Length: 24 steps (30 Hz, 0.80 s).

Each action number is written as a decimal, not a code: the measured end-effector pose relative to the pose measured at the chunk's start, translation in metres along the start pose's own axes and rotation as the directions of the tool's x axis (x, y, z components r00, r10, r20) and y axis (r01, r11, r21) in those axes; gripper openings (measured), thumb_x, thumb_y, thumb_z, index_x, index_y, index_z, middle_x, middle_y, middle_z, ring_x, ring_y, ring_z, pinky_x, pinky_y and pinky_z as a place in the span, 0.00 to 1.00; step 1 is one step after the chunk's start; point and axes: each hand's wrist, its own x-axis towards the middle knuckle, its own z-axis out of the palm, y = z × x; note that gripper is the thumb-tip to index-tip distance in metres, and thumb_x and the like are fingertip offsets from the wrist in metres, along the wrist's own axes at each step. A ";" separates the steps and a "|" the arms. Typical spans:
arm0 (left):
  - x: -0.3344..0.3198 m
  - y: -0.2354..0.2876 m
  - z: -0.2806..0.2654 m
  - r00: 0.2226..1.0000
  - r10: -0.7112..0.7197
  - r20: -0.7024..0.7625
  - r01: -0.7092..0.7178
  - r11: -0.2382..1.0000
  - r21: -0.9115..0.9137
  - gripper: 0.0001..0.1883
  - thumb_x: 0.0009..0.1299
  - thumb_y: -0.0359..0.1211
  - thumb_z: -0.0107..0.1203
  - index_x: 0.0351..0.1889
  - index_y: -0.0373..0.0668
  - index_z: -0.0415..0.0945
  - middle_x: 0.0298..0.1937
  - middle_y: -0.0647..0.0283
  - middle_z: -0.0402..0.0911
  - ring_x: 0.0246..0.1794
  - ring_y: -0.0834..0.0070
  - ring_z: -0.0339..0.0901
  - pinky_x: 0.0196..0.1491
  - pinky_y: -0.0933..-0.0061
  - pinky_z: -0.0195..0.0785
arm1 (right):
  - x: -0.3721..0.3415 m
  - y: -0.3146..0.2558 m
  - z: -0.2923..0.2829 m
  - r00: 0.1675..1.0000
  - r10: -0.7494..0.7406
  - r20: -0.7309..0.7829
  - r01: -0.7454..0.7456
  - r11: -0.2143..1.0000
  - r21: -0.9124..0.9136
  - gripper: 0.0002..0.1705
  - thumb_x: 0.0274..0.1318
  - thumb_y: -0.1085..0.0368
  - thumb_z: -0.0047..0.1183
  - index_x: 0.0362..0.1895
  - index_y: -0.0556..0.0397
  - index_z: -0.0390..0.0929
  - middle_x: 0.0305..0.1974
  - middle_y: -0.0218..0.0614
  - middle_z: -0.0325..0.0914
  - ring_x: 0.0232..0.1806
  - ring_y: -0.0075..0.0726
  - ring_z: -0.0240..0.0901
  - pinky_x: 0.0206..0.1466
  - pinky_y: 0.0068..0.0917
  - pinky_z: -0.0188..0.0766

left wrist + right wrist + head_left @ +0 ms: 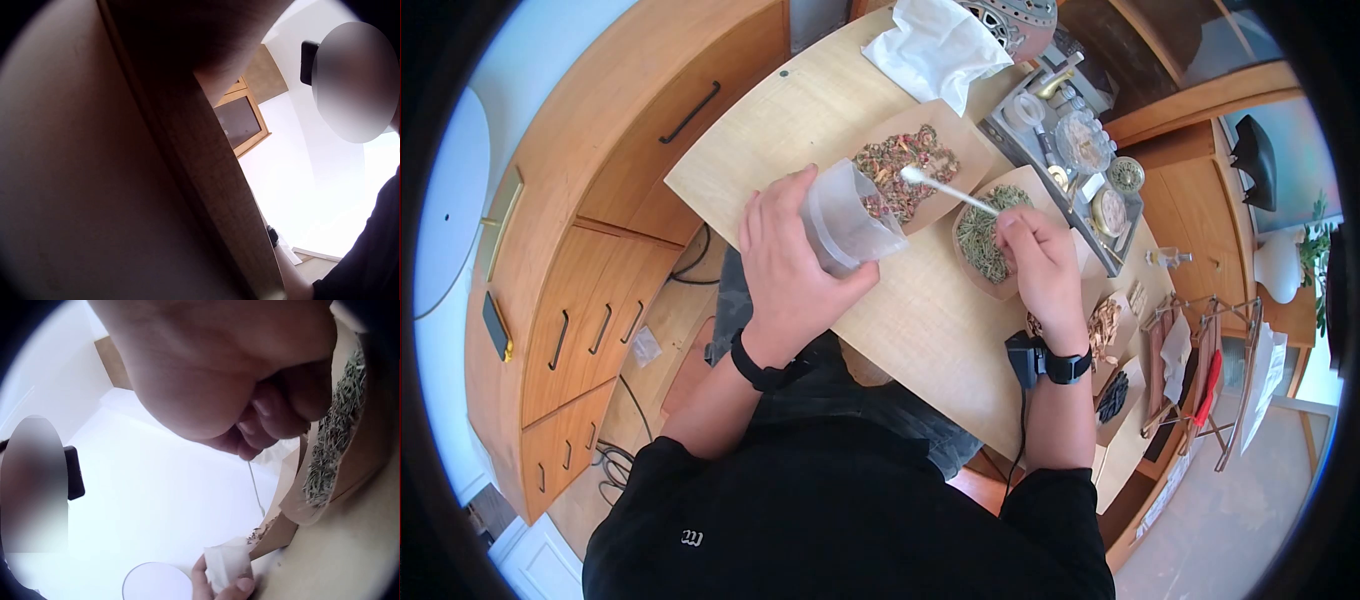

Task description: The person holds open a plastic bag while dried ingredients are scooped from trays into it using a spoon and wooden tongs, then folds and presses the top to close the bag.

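Note:
My left hand (785,265) grips a small translucent white pouch (830,215), fingers behind it and thumb at its lower edge. Its mouth faces right, toward a paper tray of mixed dried flowers and herbs (925,160). A slim white spoon (912,174) is pinched by its handle in my right hand (1040,260). The spoon's tip overlaps the flower mix in the head view. Below that hand lies a tray of dried green needle-like herb (980,245). In the right wrist view the fingers (262,419) curl around the handle; the left wrist view hides the pouch.
A grey tray (1115,262) with jars and small tools stands at the right. A crumpled white bag (935,50) lies at the far end. Nearer are papers of pale dried slices (1105,325) and dark pieces (1112,397). A cable (1022,430) hangs by my right wrist.

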 end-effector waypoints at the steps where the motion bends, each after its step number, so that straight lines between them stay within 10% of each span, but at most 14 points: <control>1: 0.000 0.000 0.000 1.000 -0.011 0.011 0.011 1.000 0.004 0.53 0.52 0.37 0.80 0.79 0.40 0.66 0.72 0.48 0.77 0.74 0.45 0.73 0.80 0.42 0.60 | 0.004 0.000 0.001 0.997 0.006 -0.072 -0.010 0.999 -0.049 0.20 0.85 0.58 0.53 0.37 0.58 0.81 0.26 0.24 0.71 0.32 0.20 0.66 0.38 0.28 0.65; 12: -0.013 -0.013 -0.005 0.993 -0.115 -0.038 0.100 0.957 -0.273 0.56 0.57 0.29 0.79 0.85 0.37 0.58 0.72 0.47 0.72 0.74 0.52 0.74 0.77 0.49 0.68 | 0.001 -0.017 0.008 0.989 -0.052 -0.138 0.033 0.990 -0.138 0.21 0.85 0.58 0.54 0.37 0.61 0.80 0.26 0.29 0.71 0.33 0.23 0.67 0.40 0.33 0.69; 17: -0.011 -0.018 -0.014 0.985 -0.169 -0.041 0.145 0.930 -0.337 0.57 0.59 0.28 0.78 0.86 0.37 0.56 0.72 0.46 0.72 0.74 0.53 0.73 0.75 0.50 0.70 | -0.003 -0.024 0.019 0.986 -0.158 0.050 0.165 0.948 -0.270 0.18 0.83 0.59 0.56 0.40 0.61 0.82 0.24 0.45 0.72 0.27 0.41 0.67 0.37 0.40 0.71; 24: -0.008 -0.013 -0.012 0.985 -0.170 -0.008 0.157 0.926 -0.344 0.57 0.59 0.29 0.79 0.86 0.37 0.57 0.73 0.46 0.72 0.73 0.52 0.73 0.75 0.50 0.69 | 0.003 -0.014 0.008 0.983 -0.118 -0.142 0.058 0.927 -0.370 0.17 0.81 0.58 0.58 0.43 0.62 0.84 0.26 0.52 0.76 0.27 0.51 0.75 0.37 0.42 0.73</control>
